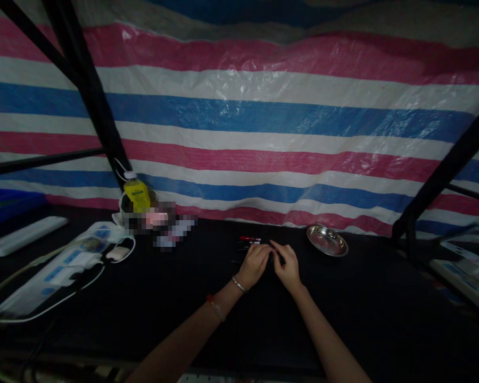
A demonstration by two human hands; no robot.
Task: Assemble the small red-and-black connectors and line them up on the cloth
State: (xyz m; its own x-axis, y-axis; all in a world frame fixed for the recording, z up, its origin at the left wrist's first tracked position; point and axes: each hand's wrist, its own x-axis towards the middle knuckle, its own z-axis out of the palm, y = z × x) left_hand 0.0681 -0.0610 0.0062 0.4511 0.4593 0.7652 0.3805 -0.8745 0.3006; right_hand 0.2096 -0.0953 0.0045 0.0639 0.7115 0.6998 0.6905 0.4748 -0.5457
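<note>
My left hand (256, 263) and my right hand (286, 264) meet over the middle of the black table, their fingertips close together. Both have curled, pinching fingers around something small and dark that I cannot make out. Just beyond my left hand lies a red pen-like item (249, 239) with a shiny end. Beside it is a dark pen-like item (244, 246), partly hidden by that hand. A round shiny metal dish (327, 241) sits to the right of my right hand, apart from it.
On the left lie a white power strip (69, 263) with plugs and cables, a white bar (26, 235) and a blue tray (11, 205). A yellow liquid bottle (137, 192) stands by the black frame post (99, 117). Striped plastic sheeting (263, 117) closes off the back.
</note>
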